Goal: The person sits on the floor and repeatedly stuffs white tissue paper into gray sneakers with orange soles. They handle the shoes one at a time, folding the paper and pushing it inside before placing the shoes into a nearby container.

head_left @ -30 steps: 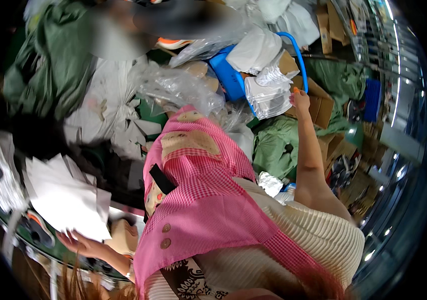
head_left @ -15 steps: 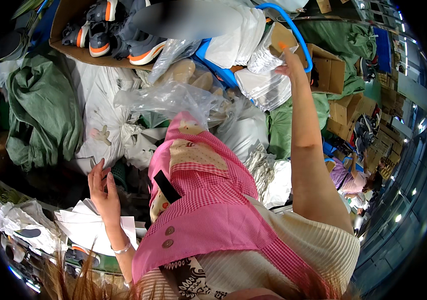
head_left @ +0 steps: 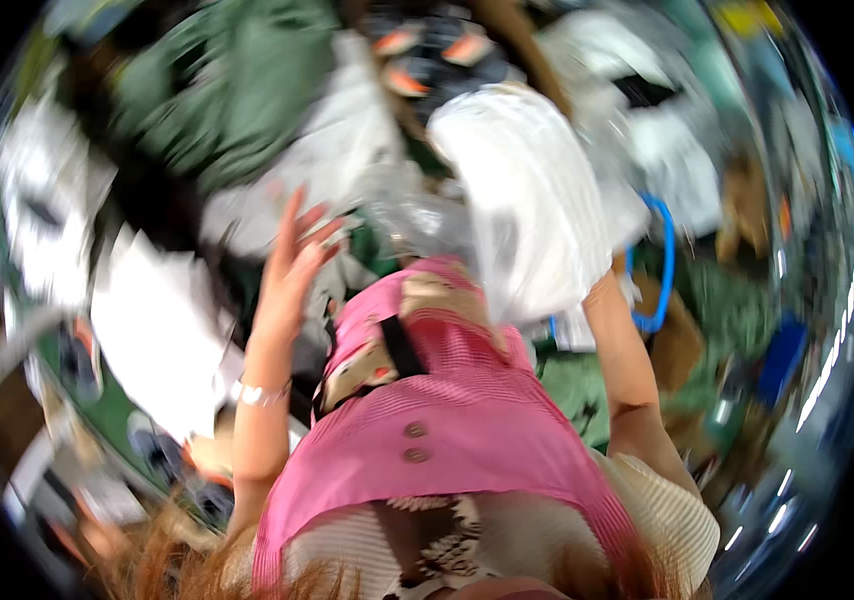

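My right hand [head_left: 615, 282], blurred and partly hidden, grips the side of a large white bundle [head_left: 537, 190]. The bundle looks like a stack of thin layers in clear plastic; motion smears it, and I cannot make out its exact kind. It is lifted in front of the pink apron [head_left: 467, 380]. Fingers apart, my left hand [head_left: 297, 265] hovers over the white sacks [head_left: 347, 140] left of the apron, with nothing seen in it.
A box of dark shoes with orange soles [head_left: 442, 55] lies at the far side. A green sack [head_left: 232, 90] sits at the far left, and white sheets [head_left: 162, 325] lie near my left forearm. Right of the bundle curves a blue basket handle [head_left: 667, 265].
My right hand has drawn back from the blue basket with the white bundle, now before me. My left hand has moved up and right. The whole view has turned leftward and is blurred.
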`<state>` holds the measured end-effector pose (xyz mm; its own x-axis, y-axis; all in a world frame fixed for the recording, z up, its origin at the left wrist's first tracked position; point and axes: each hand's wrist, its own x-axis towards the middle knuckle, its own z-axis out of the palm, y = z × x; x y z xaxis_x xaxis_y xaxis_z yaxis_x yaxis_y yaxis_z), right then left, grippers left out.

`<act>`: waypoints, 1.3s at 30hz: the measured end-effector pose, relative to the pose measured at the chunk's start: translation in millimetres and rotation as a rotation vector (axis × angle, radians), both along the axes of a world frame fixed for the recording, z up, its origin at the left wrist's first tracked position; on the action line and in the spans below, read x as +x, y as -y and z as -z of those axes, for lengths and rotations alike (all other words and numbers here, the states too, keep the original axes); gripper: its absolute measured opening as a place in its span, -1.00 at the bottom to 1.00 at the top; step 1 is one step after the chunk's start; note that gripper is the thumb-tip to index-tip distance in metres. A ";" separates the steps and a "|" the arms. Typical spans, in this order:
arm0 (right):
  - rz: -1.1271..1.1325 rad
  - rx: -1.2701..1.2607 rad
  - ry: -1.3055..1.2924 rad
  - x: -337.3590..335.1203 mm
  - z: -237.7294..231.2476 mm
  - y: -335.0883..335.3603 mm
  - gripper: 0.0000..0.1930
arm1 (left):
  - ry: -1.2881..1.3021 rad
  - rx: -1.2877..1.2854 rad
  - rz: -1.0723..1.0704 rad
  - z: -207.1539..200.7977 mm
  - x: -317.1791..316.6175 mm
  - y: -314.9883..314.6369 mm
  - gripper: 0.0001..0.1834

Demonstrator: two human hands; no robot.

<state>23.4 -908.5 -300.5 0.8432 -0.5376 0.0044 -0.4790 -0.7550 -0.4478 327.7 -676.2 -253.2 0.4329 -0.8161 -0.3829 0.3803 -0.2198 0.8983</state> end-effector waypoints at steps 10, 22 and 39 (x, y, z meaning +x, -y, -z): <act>-0.534 2.178 -0.454 282.5 -53.5 -261.3 -0.47 | -0.156 -0.317 -1.085 -77.9 3.3 -237.3 -0.18; -1.553 0.225 0.059 332.1 -36.5 -522.2 -0.45 | -0.309 -0.151 -1.859 -37.8 -63.9 -527.8 -0.23; -1.634 0.505 0.103 368.7 -0.3 -624.4 -0.73 | 0.034 0.414 -1.758 69.1 -74.3 -502.5 -0.58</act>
